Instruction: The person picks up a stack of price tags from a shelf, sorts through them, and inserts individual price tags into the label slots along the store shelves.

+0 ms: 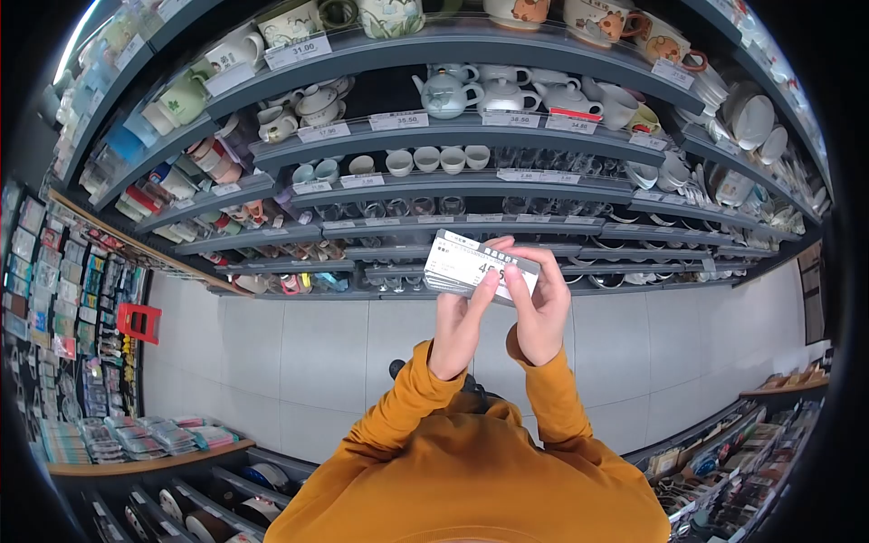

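Observation:
A stack of printed price tags (453,263), white with dark edges, is held in front of my body with both hands. My left hand (459,322) grips the stack from below, its thumb lying across the front. On the other side, my right hand (540,306) has its thumb pressed on the top tag and its fingers behind. The top tag shows large black figures, partly covered by the thumbs. Several tags fan out below it at the left end.
Ahead, a curved-looking shelf rack (507,226) carries teapots (448,94), white cups (425,159), glasses and mugs, with price tags along its edges. A red plastic stool (138,323) stands at the left. Packaged goods (136,438) lie on a low shelf behind left; more shelving is at right.

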Available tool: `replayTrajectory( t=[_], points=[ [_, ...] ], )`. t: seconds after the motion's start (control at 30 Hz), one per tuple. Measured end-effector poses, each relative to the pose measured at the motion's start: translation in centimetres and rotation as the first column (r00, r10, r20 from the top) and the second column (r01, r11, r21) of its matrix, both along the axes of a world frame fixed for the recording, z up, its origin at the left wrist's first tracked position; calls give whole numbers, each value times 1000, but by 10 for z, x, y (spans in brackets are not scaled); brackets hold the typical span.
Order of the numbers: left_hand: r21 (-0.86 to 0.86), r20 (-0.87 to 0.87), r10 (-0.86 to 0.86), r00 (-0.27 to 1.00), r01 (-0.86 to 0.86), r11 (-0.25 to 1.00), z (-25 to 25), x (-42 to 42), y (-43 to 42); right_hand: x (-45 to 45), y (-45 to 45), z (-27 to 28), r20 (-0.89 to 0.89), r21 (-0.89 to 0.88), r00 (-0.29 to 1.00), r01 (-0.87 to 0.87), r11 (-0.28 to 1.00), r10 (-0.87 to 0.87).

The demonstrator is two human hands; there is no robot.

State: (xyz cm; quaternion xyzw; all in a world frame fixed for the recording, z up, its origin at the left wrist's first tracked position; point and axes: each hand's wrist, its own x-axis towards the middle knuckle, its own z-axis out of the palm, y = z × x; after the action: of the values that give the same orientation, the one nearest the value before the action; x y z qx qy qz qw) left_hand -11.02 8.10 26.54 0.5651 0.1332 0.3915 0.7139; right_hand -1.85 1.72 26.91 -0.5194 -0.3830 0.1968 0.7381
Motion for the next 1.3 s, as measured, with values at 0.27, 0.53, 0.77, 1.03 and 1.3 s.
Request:
replayTrajectory(
  t=[0.27, 0.53, 0.77, 1.03, 1.3],
  points=[
    [-132, -11, 73, 997, -74, 988, 10, -14, -5, 8, 0, 15, -114, -11, 989, -95, 995, 93],
    [-127, 43, -107, 993, 112, 986, 22, -13, 0, 20, -6, 10, -29, -16, 984, -178, 984, 177],
    [-150, 24, -91, 996, 94, 984, 18, -10, -5, 19, -12, 18, 148, 6, 986, -76, 997, 74],
    [-155, 55, -142, 988, 149, 977, 20, -11, -13, 23, -26, 19, 58, -45, 993, -98, 994, 100],
    [-82, -52, -39, 998, 35, 996, 27, -9, -25, 17, -33, 22, 44, -5, 998, 34, 999, -34]
  ],
)
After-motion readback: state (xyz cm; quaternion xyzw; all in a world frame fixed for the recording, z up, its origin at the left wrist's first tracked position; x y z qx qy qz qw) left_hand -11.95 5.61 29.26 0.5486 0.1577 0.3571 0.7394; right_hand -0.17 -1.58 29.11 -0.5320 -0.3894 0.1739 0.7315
